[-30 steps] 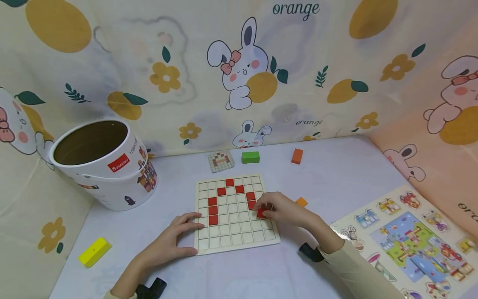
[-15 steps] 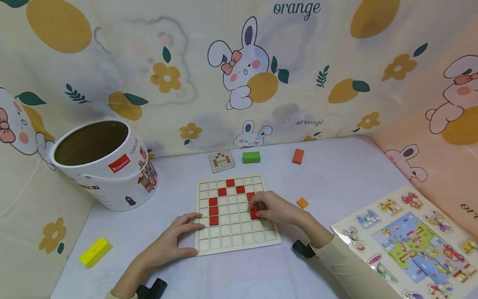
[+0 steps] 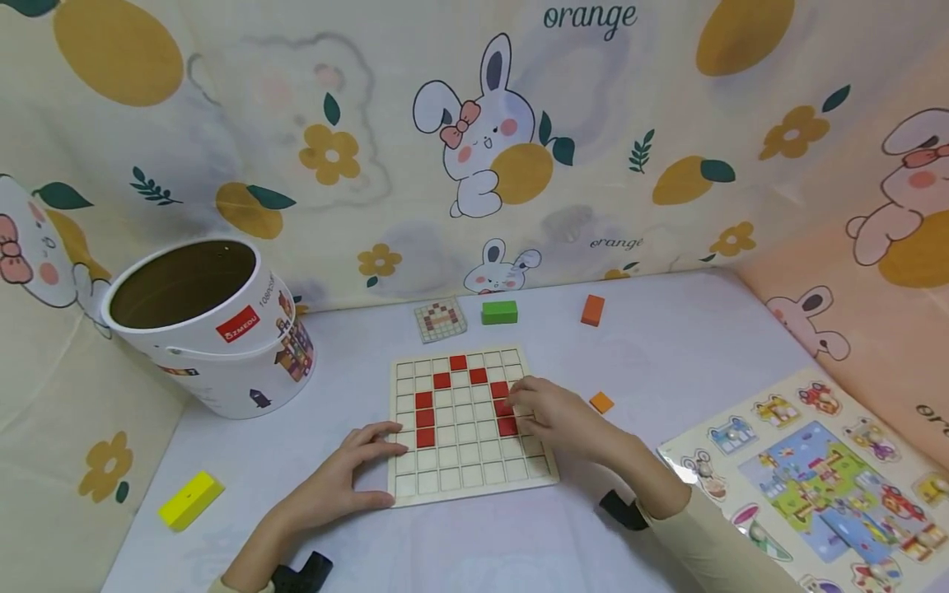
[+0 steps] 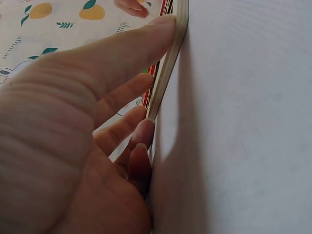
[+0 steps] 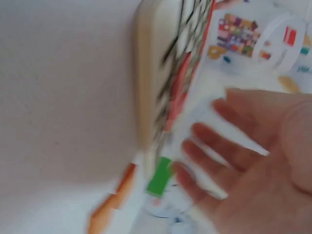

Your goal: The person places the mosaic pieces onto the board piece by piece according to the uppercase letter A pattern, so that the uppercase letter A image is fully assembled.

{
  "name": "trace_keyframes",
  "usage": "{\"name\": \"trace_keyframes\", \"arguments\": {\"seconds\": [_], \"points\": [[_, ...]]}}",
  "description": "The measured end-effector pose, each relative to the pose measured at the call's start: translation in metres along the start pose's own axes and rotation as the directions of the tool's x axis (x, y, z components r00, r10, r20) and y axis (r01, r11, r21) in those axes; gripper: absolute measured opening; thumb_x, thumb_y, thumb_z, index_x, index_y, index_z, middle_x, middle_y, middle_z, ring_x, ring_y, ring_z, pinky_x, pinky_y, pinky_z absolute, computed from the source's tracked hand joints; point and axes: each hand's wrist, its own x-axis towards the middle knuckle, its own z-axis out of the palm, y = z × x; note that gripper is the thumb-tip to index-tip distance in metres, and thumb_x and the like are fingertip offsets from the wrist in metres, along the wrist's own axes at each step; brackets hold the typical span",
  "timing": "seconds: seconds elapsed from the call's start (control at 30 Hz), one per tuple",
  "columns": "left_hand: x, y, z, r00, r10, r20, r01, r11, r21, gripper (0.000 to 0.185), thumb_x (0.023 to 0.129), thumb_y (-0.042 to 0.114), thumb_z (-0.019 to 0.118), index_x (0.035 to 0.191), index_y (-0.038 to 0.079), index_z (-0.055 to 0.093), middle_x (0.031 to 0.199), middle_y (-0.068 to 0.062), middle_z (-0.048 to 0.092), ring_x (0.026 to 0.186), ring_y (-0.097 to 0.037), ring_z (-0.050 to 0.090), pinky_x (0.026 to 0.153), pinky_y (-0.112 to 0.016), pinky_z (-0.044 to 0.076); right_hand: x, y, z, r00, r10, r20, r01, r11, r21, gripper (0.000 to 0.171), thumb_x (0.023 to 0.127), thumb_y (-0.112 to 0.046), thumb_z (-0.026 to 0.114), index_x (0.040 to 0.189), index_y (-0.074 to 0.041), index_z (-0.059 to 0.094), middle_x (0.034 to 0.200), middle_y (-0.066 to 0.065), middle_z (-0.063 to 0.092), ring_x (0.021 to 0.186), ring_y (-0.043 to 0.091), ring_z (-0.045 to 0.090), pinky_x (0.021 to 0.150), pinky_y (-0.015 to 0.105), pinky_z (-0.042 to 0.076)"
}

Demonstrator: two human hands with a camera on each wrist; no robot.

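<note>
A cream grid board (image 3: 460,461) lies on the table, with several red square tiles (image 3: 507,426) set in an arch-like pattern on it. My left hand (image 3: 337,473) rests at the board's left side; its fairly straight fingers and thumb touch the board edge (image 4: 168,73). Over the right side of the board is my right hand (image 3: 559,416), just off the lowest right tile, and the right wrist view shows its fingers (image 5: 207,131) spread with nothing between them. Behind the board lies a small card (image 3: 440,319) printed with a similar grid pattern.
A white bucket (image 3: 222,371) stands at the back left. Around the board are a yellow block (image 3: 189,501), a green block (image 3: 499,312), an orange-red block (image 3: 592,310) and an orange tile (image 3: 601,402). A picture puzzle board (image 3: 712,436) lies at the right.
My right hand has moved a red tile leftward into line under the right column and let go of it, then drawn back slightly right. The left hand has stayed put.
</note>
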Motion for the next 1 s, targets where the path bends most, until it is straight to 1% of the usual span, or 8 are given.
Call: {"name": "trace_keyframes", "arguments": {"seconds": [0.1,0.2,0.3,0.57,0.67,0.77,0.9,1.0], "points": [[0.000,0.000,0.000,1.000,0.002,0.002,-0.002,1.000,0.003,0.055,0.078,0.036,0.084,0.129,0.024,0.065,0.154,-0.002,0.038,0.146,-0.037,0.026,0.112,-0.063,0.027,-0.014,-0.010,0.001,0.998,-0.017,0.061,0.026,0.989,-0.146,0.045,0.095,-0.024,0.068,0.133,-0.001,0.060,0.149,0.020,0.044,0.139,0.041,0.038,0.105,0.062,0.038],[0.000,0.001,0.000,1.000,0.007,0.001,-0.007,1.000,0.005,0.055,0.079,0.036,0.084,0.129,0.024,0.065,0.154,-0.003,0.038,0.146,-0.038,0.026,0.112,-0.064,0.027,-0.026,-0.017,0.006,0.991,0.010,0.130,0.016,0.981,-0.193,0.063,0.096,-0.039,0.063,0.145,-0.003,0.048,0.159,0.020,0.029,0.147,0.045,0.019,0.108,0.072,0.023],[0.000,0.001,0.001,1.000,0.018,0.003,-0.018,1.000,0.010,0.054,0.080,0.037,0.083,0.129,0.025,0.064,0.154,-0.004,0.038,0.145,-0.040,0.026,0.111,-0.065,0.027,-0.033,-0.020,0.010,0.987,0.032,0.159,0.001,0.979,-0.205,0.069,0.096,-0.045,0.060,0.149,-0.004,0.043,0.161,0.017,0.026,0.148,0.044,0.016,0.108,0.075,0.017],[0.000,0.001,0.002,1.000,0.024,0.004,-0.024,1.000,0.012,0.054,0.080,0.037,0.083,0.129,0.025,0.064,0.154,-0.004,0.039,0.145,-0.040,0.026,0.111,-0.066,0.027,-0.038,-0.021,0.010,0.983,0.049,0.177,-0.011,0.978,-0.206,0.073,0.096,-0.049,0.059,0.150,-0.004,0.042,0.162,0.014,0.025,0.149,0.042,0.014,0.109,0.075,0.014],[0.000,0.000,0.002,1.000,0.010,0.005,-0.010,1.000,0.010,0.055,0.079,0.037,0.084,0.129,0.026,0.064,0.154,-0.002,0.038,0.146,-0.038,0.026,0.112,-0.064,0.027,-0.037,-0.014,0.006,0.989,0.064,0.134,-0.043,0.987,-0.156,0.071,0.096,-0.044,0.061,0.150,-0.003,0.041,0.162,0.017,0.025,0.148,0.043,0.016,0.110,0.074,0.015],[0.001,-0.001,0.002,1.000,0.006,0.005,-0.006,1.000,0.005,0.055,0.078,0.037,0.084,0.129,0.027,0.064,0.154,-0.001,0.038,0.146,-0.037,0.026,0.112,-0.064,0.027,-0.036,0.003,-0.003,0.995,0.100,0.004,-0.099,0.990,-0.104,0.063,0.093,-0.029,0.069,0.145,-0.001,0.048,0.155,0.022,0.035,0.143,0.046,0.029,0.109,0.071,0.024],[0.001,-0.001,0.002,1.000,0.015,0.002,-0.015,1.000,0.007,0.055,0.078,0.037,0.084,0.129,0.026,0.065,0.154,-0.003,0.038,0.145,-0.038,0.026,0.111,-0.065,0.027,-0.037,0.034,-0.021,0.970,0.179,-0.167,-0.190,0.980,-0.051,0.046,0.083,0.002,0.072,0.128,0.003,0.062,0.129,0.025,0.056,0.119,0.044,0.052,0.096,0.063,0.043],[0.000,-0.001,0.001,1.000,0.011,0.000,-0.011,1.000,0.009,0.055,0.079,0.037,0.084,0.129,0.025,0.064,0.154,-0.003,0.038,0.146,-0.038,0.026,0.111,-0.065,0.027,-0.040,0.052,-0.033,0.954,0.245,-0.171,-0.246,0.969,0.014,0.043,0.076,0.016,0.068,0.117,0.005,0.066,0.112,0.021,0.059,0.104,0.039,0.056,0.090,0.057,0.049]]}}
